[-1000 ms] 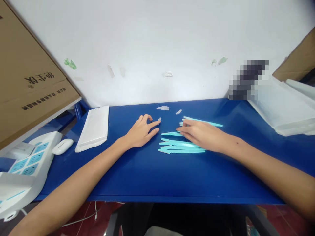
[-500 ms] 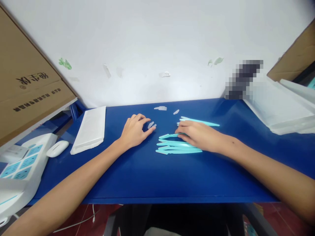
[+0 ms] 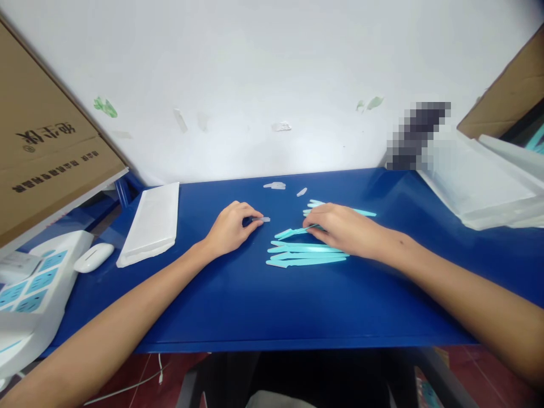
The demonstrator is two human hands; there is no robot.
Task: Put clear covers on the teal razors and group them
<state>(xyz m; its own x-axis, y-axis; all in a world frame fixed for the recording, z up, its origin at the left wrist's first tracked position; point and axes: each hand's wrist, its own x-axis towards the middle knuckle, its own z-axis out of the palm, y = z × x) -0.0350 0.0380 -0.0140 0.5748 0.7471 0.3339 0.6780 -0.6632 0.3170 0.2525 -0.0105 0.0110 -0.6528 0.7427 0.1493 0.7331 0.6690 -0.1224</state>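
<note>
My left hand (image 3: pixel 230 231) is closed in a pinch on a small translucent blade cover (image 3: pixel 266 219) just above the blue table. To the right, my right hand (image 3: pixel 335 225) pinches a turquoise eyebrow razor (image 3: pixel 289 233), its blade end pointing left. Several more turquoise eyebrow razors (image 3: pixel 308 262) lie side by side in front of that hand. Behind it rest a few others (image 3: pixel 365 213), partly hidden by the fingers. Farther back lie a small cluster of clear blade covers (image 3: pixel 276 186) and a single loose cover (image 3: pixel 301 192).
A white flat packet (image 3: pixel 151 221) lies at the left, near a white earbud case (image 3: pixel 94 258) and a power strip (image 3: pixel 51 283). Clear plastic bags (image 3: pixel 488 181) stand at the right. A cardboard box (image 3: pixel 51 113) leans at the left, before the white wall (image 3: pixel 272 68).
My left fingers have drawn back toward me and closed on a clear cover that lay under them. My right hand has lifted one razor's blade end slightly. The view has shifted a little right.
</note>
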